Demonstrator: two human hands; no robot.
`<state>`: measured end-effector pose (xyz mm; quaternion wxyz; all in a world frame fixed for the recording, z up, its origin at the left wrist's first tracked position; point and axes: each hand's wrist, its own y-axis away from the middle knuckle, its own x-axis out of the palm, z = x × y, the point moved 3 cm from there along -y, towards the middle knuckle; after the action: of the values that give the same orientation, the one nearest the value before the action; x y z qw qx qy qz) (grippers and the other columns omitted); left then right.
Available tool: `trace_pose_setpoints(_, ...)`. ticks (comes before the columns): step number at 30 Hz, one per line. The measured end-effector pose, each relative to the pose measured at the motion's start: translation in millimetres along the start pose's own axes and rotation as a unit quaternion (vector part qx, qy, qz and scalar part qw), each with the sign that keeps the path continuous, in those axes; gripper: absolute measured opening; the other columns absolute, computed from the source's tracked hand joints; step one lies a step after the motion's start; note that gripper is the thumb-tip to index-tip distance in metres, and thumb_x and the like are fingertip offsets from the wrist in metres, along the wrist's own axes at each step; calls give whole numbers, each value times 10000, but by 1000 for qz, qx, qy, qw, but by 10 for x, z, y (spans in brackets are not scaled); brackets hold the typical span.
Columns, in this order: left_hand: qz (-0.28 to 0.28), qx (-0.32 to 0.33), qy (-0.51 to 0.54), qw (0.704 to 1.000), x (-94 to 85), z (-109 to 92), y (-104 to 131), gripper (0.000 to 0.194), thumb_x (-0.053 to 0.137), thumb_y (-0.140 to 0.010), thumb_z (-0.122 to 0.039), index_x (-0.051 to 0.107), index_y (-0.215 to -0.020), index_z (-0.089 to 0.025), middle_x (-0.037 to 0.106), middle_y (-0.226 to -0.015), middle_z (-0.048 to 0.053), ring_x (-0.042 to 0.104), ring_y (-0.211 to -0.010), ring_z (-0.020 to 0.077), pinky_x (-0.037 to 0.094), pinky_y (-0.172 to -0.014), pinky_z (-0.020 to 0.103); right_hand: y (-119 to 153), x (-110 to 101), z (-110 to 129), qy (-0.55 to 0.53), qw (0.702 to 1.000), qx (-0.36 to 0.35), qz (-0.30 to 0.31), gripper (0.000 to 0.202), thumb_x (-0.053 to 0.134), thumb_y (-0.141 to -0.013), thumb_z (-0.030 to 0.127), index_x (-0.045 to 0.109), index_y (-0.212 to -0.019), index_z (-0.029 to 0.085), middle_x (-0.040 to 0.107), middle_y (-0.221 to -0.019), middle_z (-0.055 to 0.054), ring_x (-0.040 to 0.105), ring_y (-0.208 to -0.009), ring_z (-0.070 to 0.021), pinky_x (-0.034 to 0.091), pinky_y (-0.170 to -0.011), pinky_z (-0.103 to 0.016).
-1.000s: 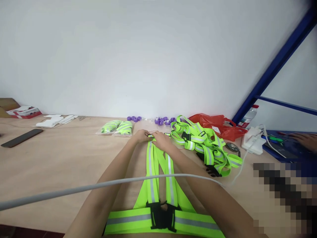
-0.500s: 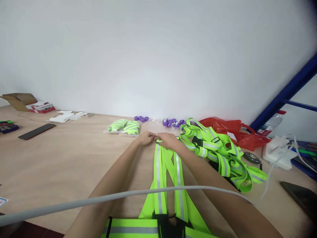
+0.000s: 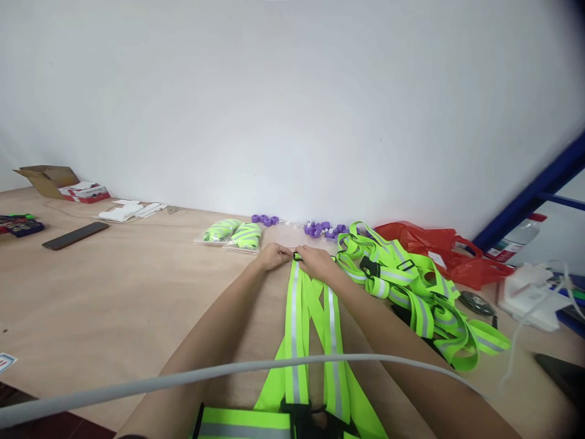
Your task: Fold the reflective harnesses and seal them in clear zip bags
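A lime-yellow reflective vest of elastic straps (image 3: pixel 295 341) is laid out in front of me, its two silver-striped shoulder straps running away towards the wall. At the far end of the left strap is a small black slider buckle (image 3: pixel 298 256). My left hand (image 3: pixel 275 256) is closed at the buckle's left side, its fingertips pinched together. From the right, my right hand (image 3: pixel 315 262) grips the strap end by the buckle, its thumb and fingers closed. Black fittings join the straps to a waist belt (image 3: pixel 247 422) at the near edge.
To the right lies a tangled heap of similar straps (image 3: pixel 406 286), with a red plastic bag (image 3: pixel 439 256) behind. Bagged vests (image 3: pixel 247 236) and purple rolls (image 3: pixel 265 219) sit near the wall. A grey cable (image 3: pixel 219 369) crosses the foreground. A dark phone-like slab (image 3: pixel 75 235) lies left.
The view has turned slightly left, so the scene sits further right. Both hands stay at the far strap end, and the buckle shows slightly higher between them.
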<state>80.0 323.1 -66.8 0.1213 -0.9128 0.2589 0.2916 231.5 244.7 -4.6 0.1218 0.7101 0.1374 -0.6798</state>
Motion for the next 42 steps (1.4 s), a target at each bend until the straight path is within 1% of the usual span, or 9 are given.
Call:
trace_pose_setpoints(5, 15, -22, 33, 999, 4, 51, -1, 261, 643, -974, -339, 658, -1130, -131, 680, -1077, 58, 680, -883, 192, 593, -750, 342, 31, -34, -17, -2, 1000, 6, -7, 303, 499, -961, 212, 561, -1256, 188, 675, -1221, -110, 674, -1041, -268, 476, -785, -313)
trace_pose_setpoints(8, 22, -30, 48, 998, 4, 88, -3, 266, 637, -979, -336, 648, -1149, -132, 678, -1060, 59, 677, -850, 177, 593, -725, 329, 28, -35, -17, -4, 1000, 4, -15, 304, 496, -963, 223, 553, -1260, 186, 669, -1227, -105, 675, -1024, -269, 467, -764, -315)
trace_pose_setpoints(13, 16, -30, 64, 997, 23, 121, -19, 262, 640, -976, -328, 645, -1152, -133, 675, -1084, 69, 675, -869, 177, 592, -736, 336, 14, -22, -20, -9, 1000, 1, -19, 295, 502, -965, 230, 544, -1254, 188, 668, -1214, -101, 674, -996, -257, 457, -739, -308)
trace_pose_setpoints(18, -4, -31, 61, 998, 46, 112, -21, 294, 657, -960, -339, 653, -1171, -135, 661, -1170, 74, 670, -963, 222, 588, -793, 371, 10, -12, -24, -7, 1000, -1, -18, 290, 503, -963, 224, 549, -1247, 184, 661, -1213, -102, 673, -974, -254, 456, -723, -302)
trace_pose_setpoints(25, -20, -44, 38, 998, 99, 82, -82, 329, 638, -975, -343, 616, -1241, -150, 637, -1228, 95, 659, -1027, 234, 579, -859, 421, 38, 41, 8, -6, 999, -29, -21, 357, 524, -943, 182, 542, -1299, 188, 622, -1255, -118, 600, -1145, -268, 478, -806, -310)
trace_pose_setpoints(28, -32, -45, 30, 998, 105, 82, -111, 338, 636, -976, -343, 608, -1254, -152, 631, -1239, 99, 657, -1036, 235, 578, -866, 428, 38, 71, 3, -10, 999, -35, -24, 379, 524, -940, 170, 535, -1318, 192, 616, -1250, -117, 587, -1162, -267, 478, -840, -314)
trace_pose_setpoints(32, -46, -27, 23, 998, 94, 61, -101, 329, 635, -978, -341, 612, -1245, -151, 637, -1225, 96, 660, -1025, 231, 579, -862, 424, 28, 81, -44, -21, 999, -26, -28, 393, 525, -951, 196, 521, -1344, 198, 607, -1246, -116, 614, -1108, -257, 483, -837, -313)
trace_pose_setpoints(37, -51, -2, 13, 999, 101, 28, -61, 289, 632, -980, -335, 638, -1204, -154, 649, -1209, 87, 661, -1021, 229, 578, -866, 413, 30, 75, -99, -32, 999, -3, -34, 345, 508, -968, 218, 547, -1310, 195, 602, -1254, -113, 639, -1051, -245, 485, -812, -306)
trace_pose_setpoints(42, -71, -33, -6, 997, 116, 39, -96, 279, 618, -987, -341, 640, -1206, -168, 639, -1241, 92, 652, -1044, 229, 570, -888, 418, 30, 112, -80, -48, 998, -6, -41, 384, 534, -952, 218, 544, -1336, 225, 613, -1250, -100, 618, -1113, -252, 479, -845, -304)
